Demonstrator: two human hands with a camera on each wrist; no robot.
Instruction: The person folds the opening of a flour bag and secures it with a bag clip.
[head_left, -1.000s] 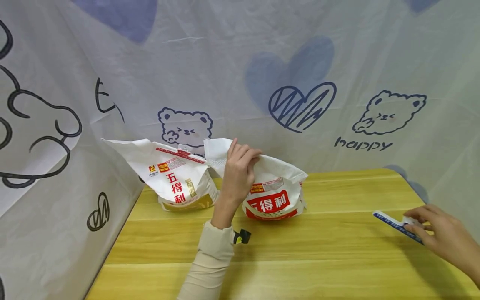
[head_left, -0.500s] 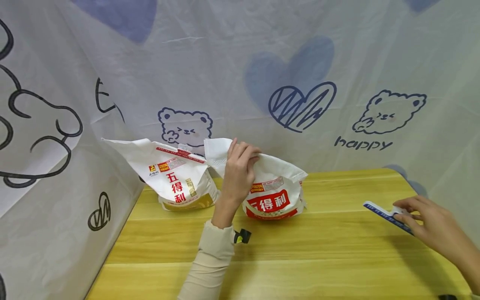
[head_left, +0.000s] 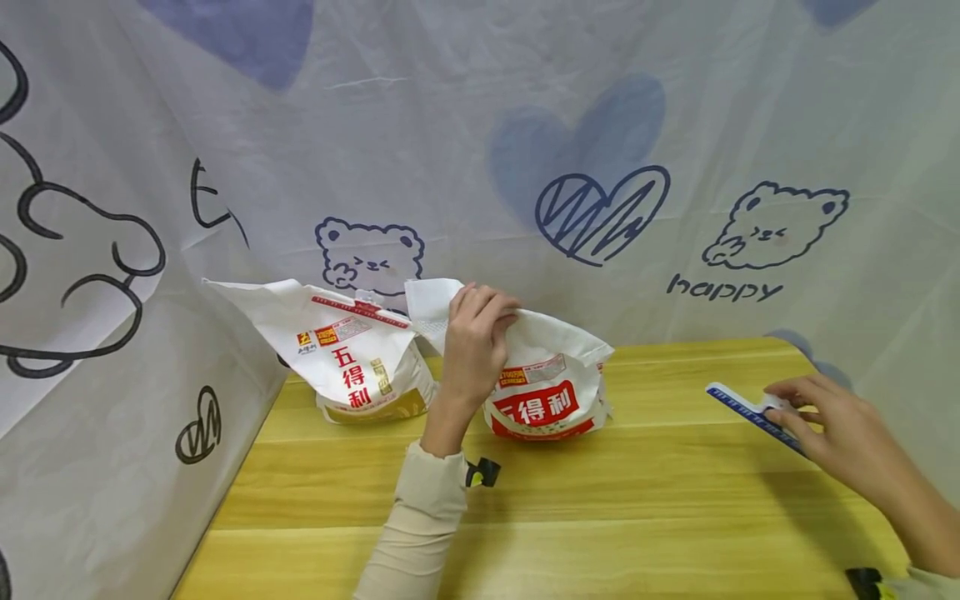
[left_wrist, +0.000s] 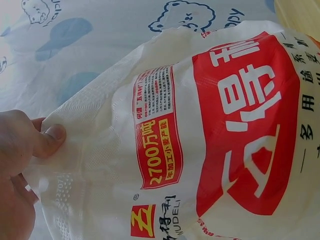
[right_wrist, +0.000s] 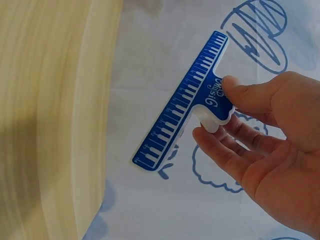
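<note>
My left hand (head_left: 476, 346) pinches the top edge of a white flour bag (head_left: 551, 342) with a red label, which stands on the table. The left wrist view has the thumb on the bag's front (left_wrist: 105, 130), with the other fingers mostly hidden behind it. Off to the right, my right hand (head_left: 843, 429) holds a blue and white clip (head_left: 750, 412) above the table. Seen from the right wrist, this clip (right_wrist: 185, 100) is long, bears a piano-key pattern, and has its handle between thumb and fingers.
A second white flour bag (head_left: 367, 358) with gold printing stands at the left, a red clip (head_left: 360, 310) across its folded top. Behind the wooden table (head_left: 675, 517) hangs a printed curtain (head_left: 465, 125).
My right hand has moved left and slightly up with the blue clip, toward the bag. My left hand keeps its place on the bag's top edge.
</note>
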